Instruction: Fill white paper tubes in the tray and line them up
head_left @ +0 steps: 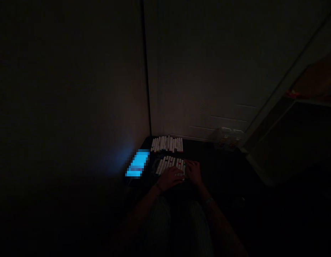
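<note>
Dim table (217,167): white, colour-banded markers (165,164) by loosely bent left hand (171,177), right hand (194,172); grip unclear.

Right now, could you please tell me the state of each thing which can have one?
Screen: lit, glowing blue.
Near marker row: lying side by side, partly covered.
Far marker row: lying side by side.
Clear containers: standing; open or closed, too dark.
Left hand: over near row, grip unclear.
Right hand: at its right end, fingers bent.

Both hands (171,177) (193,172) are at the nearer white markers (165,162).
</note>
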A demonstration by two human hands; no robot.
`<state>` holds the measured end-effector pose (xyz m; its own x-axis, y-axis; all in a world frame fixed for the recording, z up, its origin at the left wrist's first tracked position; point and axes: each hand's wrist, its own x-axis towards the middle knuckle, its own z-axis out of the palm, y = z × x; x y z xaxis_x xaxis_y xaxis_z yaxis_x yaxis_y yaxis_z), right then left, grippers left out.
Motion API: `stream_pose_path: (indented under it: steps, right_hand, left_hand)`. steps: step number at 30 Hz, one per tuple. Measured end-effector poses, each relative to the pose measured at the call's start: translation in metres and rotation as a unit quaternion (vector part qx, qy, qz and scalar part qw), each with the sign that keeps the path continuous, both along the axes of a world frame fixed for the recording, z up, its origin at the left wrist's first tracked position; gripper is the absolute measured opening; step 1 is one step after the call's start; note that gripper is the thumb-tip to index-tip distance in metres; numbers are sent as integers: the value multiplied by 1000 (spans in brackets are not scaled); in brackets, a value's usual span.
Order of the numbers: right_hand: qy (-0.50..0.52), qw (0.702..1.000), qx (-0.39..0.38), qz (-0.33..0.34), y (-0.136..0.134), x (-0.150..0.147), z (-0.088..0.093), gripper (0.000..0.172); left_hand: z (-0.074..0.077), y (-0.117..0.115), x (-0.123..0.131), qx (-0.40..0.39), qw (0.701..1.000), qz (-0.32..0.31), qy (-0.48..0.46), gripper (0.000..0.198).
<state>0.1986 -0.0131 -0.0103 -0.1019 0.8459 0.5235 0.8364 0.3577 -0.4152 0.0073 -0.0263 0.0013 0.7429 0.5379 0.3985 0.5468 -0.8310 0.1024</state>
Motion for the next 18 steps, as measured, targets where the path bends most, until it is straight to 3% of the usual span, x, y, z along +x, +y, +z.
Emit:
stream_pose_path:
  steps: [18]
  right_hand:
    - [-13,1000,10,-1,0,0,1,36]
  left_hand:
    - [6,-3,0,-9,1000,6,-3,31]
